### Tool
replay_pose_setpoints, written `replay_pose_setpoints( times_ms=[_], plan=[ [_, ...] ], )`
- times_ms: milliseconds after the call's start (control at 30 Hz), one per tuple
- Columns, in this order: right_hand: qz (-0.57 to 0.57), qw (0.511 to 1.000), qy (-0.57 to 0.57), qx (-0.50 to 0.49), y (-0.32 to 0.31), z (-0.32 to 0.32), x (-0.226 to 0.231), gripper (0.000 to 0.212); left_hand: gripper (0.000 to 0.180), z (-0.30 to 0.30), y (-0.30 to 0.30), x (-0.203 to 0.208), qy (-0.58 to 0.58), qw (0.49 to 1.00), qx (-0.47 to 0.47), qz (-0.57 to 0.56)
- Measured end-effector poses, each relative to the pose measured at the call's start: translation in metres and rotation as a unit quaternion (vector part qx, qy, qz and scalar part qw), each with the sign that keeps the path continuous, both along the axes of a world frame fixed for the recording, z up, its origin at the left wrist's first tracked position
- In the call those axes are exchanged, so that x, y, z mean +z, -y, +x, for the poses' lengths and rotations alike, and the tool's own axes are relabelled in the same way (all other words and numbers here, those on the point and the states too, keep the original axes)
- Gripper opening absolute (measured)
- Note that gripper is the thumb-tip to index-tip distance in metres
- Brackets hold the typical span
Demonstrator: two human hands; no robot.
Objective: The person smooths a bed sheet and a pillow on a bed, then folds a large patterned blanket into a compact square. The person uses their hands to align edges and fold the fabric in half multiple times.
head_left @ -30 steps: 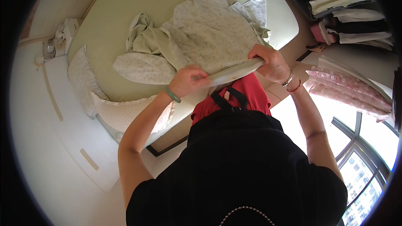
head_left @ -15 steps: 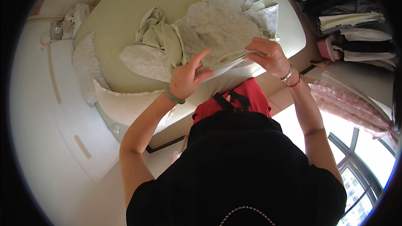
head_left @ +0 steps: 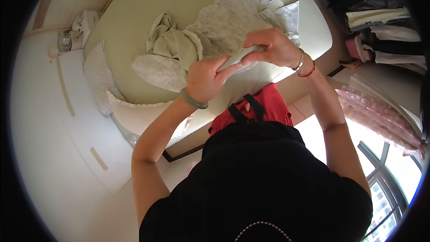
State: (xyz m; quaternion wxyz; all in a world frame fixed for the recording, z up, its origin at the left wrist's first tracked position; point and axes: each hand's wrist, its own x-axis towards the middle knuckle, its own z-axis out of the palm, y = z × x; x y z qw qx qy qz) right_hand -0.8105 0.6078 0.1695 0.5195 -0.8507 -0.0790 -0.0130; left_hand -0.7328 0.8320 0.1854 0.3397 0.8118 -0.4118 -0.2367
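A floral quilt cover (head_left: 224, 24) with a pale green reverse lies crumpled across the bed. One edge of it is raised and stretched between my two hands. My left hand (head_left: 204, 79), below a green bangle, is closed round the left end of that edge. The right end is pinched between the thumb and fingers of my right hand (head_left: 274, 48), which has a silver bangle and a red string at its wrist. A twisted bunch of the green side lies beyond my left hand. Under the raised edge, part of the cover is hidden by my hands.
The bed has a light green sheet (head_left: 127, 24). Two pale pillows, one farther off (head_left: 97, 74) and one nearer (head_left: 141, 114), lie along its left side. Clothes (head_left: 380, 18) hang at the far right above a pink box (head_left: 356, 48). A pink curtain (head_left: 374, 114) borders the window at right.
My left hand has gone from spread fingers to a closed grip on the cover's edge. My right hand has shifted slightly left, and the held edge is now gathered shorter between both hands.
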Motion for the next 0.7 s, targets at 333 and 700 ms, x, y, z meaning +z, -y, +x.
replay_pose_setpoints(
  times_ms=[333,700],
  plan=[
    [-0.413,0.881,0.045,-0.228,0.006,-0.05,-0.174,0.031,0.021,-0.062,0.024,0.061,-0.379,0.921,-0.027,-0.08],
    [-0.02,0.836,0.066,-0.544,0.06,-0.092,-0.062,0.027,0.02,-0.105,0.065,0.116,-0.53,0.771,-0.216,-0.28]
  ],
)
